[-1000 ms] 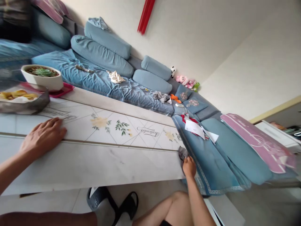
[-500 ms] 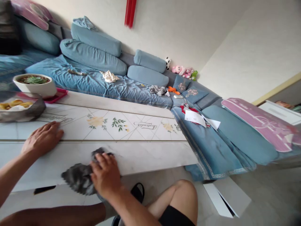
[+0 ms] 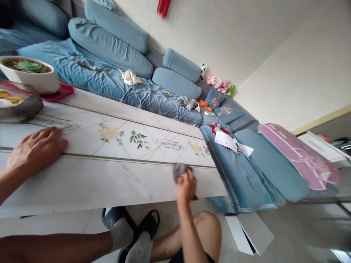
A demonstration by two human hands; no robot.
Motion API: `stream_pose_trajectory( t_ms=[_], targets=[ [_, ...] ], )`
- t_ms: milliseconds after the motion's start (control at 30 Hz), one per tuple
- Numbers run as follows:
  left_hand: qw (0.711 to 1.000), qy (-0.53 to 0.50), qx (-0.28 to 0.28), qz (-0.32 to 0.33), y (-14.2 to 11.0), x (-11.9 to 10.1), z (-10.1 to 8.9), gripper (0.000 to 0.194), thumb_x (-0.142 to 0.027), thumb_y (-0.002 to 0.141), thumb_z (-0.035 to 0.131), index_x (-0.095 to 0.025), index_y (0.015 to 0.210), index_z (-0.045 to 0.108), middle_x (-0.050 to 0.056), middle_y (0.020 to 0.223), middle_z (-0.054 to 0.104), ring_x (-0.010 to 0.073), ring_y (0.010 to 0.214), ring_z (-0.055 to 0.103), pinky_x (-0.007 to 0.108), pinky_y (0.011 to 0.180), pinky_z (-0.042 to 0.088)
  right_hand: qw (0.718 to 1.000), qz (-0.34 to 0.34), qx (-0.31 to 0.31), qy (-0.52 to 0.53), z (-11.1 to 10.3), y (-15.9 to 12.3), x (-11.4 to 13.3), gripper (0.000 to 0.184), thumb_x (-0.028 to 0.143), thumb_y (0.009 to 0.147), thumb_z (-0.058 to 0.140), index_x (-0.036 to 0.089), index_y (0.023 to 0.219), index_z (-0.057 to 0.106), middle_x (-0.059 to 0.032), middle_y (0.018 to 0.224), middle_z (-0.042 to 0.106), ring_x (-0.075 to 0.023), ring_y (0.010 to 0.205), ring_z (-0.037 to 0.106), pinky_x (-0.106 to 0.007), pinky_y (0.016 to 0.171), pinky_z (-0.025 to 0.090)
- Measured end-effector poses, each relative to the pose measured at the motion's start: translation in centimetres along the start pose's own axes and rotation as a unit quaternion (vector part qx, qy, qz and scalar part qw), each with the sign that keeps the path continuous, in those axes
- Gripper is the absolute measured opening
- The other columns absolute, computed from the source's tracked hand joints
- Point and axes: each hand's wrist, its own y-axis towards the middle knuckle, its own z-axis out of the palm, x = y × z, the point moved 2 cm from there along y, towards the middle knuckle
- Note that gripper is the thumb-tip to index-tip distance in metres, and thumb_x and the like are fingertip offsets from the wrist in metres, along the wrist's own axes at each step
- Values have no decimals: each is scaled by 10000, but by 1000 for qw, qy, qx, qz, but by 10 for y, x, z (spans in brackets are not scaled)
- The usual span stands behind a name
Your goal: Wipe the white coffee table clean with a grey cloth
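Observation:
A grey cloth [image 3: 180, 171] is bunched under my right hand [image 3: 187, 186], whose fingers press it onto the white marble-patterned table [image 3: 115, 182] near its right end. Motion blurs the cloth a little. My left hand [image 3: 38, 148] lies flat on the table's left part, fingers stretched, holding nothing. Just beyond it stands a dark see-through bowl [image 3: 30, 109] with yellow food pieces. Behind the bowl, a succulent in a white pot [image 3: 44, 78] sits on a pink tray [image 3: 64, 91].
Past the table runs a blue-covered sofa [image 3: 90, 87] with bolsters, crumpled clothes and papers [image 3: 226, 141]. Plush toys [image 3: 219, 83] line its far corner. My slippered feet [image 3: 128, 228] are below the table's near edge. A white folded board [image 3: 248, 233] lies on the floor.
My right hand has swept the grey cloth rightward along the table's near strip. The left hand stays flat on the table while the camera view has tilted and shifted.

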Motion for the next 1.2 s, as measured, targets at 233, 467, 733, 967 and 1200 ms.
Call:
stream_pose_trajectory(
  t_ms=[233,467,733,967,1200],
  targets=[
    [1000,7,30,-2,6,8,3,850,-505,1102,314,47,1739,423,300,1804,427,449,1681,420,613,1396,328,921,-281,163,216,-1,-71,169,209,243,1060,727,275,1266,744,-37,1586,667,-263,1408,604,-441,1230,485],
    [1000,-3,14,-4,-2,-2,-5,875,-562,1125,221,31,1734,430,285,1809,426,476,1670,426,633,1388,329,994,-106,-20,-12,-58,18,-131,640,592,1222,280,200,1027,746,-194,1091,778,-318,990,708,-457,883,532],
    [1000,-17,9,-20,-5,-11,-10,870,-543,1130,195,23,1747,430,262,1811,439,457,1678,426,624,1397,323,990,-129,35,37,-9,-70,50,140,231,1119,538,250,1166,668,-153,1430,711,-331,1272,651,-488,1039,507],
    [999,-4,30,-13,-1,-5,-7,887,-542,1120,192,51,1738,424,288,1821,408,476,1677,417,642,1394,322,988,-154,21,24,-22,-54,-20,226,187,1095,524,233,1210,713,-152,1405,729,-311,1261,668,-469,1060,515],
    [1000,-6,10,-18,-3,-9,-8,868,-560,1121,201,6,1740,425,268,1797,453,465,1656,457,632,1390,344,990,1,-99,-101,-33,-25,-94,401,383,1211,351,188,1202,701,-265,1312,725,-393,1104,660,-504,896,457]
  ],
)
